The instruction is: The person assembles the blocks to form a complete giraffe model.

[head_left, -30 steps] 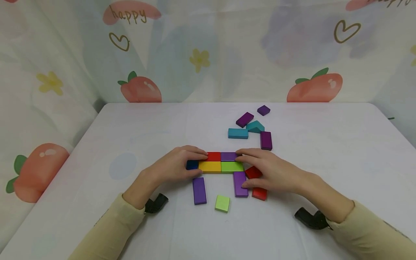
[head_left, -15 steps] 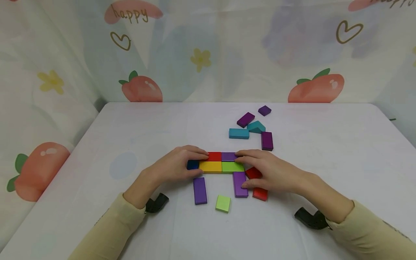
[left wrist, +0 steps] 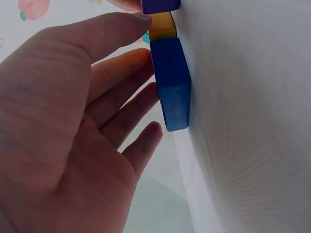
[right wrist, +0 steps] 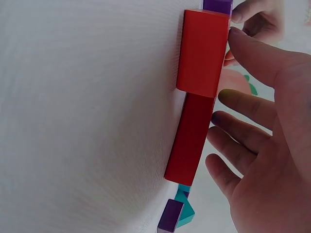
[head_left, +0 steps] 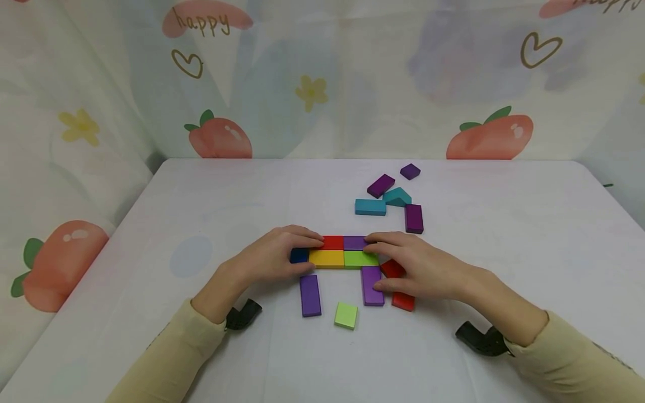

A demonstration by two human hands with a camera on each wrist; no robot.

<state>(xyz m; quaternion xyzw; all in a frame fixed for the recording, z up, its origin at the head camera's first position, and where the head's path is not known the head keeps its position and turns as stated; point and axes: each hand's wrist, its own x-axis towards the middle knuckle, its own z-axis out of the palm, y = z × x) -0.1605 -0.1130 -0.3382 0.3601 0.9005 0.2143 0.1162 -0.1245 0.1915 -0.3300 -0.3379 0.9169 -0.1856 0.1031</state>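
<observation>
In the head view, flat wooden blocks lie together mid-table: red [head_left: 333,242] and purple [head_left: 354,243] behind, yellow [head_left: 326,258] and green [head_left: 359,259] before them, with blue [head_left: 299,256] at the left. My left hand [head_left: 269,254] rests over the left end, thumb near the yellow block, partly covering the blue one. My right hand [head_left: 425,262] touches the right end with relaxed, extended fingers; its thumb is on an upright-lying purple block [head_left: 370,286]. Under that hand are two red blocks, one [right wrist: 204,53] nearer and one [right wrist: 189,141] farther, partly hidden in the head view.
Nearer the person lie a purple block [head_left: 310,295] and a light green square block [head_left: 345,315]. Behind the right hand are a teal block [head_left: 370,207], a teal triangular block [head_left: 397,197] and several dark purple ones [head_left: 414,218]. The white table [head_left: 227,196] meets a printed cloth backdrop.
</observation>
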